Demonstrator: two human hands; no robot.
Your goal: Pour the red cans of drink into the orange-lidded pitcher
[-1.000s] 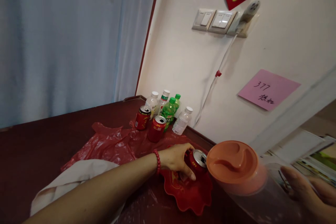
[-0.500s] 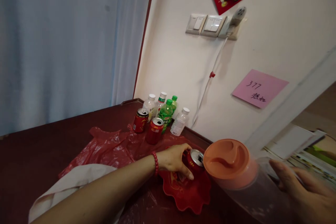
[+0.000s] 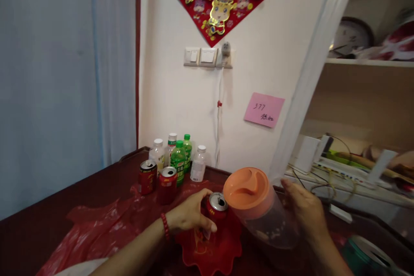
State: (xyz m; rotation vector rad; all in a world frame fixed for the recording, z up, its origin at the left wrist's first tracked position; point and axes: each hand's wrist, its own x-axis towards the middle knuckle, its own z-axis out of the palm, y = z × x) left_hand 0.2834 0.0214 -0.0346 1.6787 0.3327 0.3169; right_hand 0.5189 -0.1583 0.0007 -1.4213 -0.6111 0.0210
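My left hand [image 3: 189, 213], with a red bead bracelet on the wrist, is closed around an opened red drink can [image 3: 216, 209]. The can stands on or just over a red dish with a wavy rim [image 3: 233, 248]; whether it touches is hard to tell. By its handle my right hand [image 3: 304, 207] grips a clear plastic pitcher [image 3: 274, 224] with an orange lid [image 3: 247, 189]. The pitcher is tilted left, its lid close to the can's top. Small pale bits lie inside the pitcher. No stream of liquid is visible.
Behind my left hand stand two more red cans [image 3: 167, 185] and several bottles, including a green one [image 3: 178, 161]. A thin red plastic bag [image 3: 93, 228] is spread on the dark table. At lower right is a green can-like container [image 3: 365, 252]; shelves [image 3: 365, 64] rise behind.
The camera view has swung right, so shelves and more of the wall decoration show. Both hands still hold the can and the pitcher, lid by the can's top.
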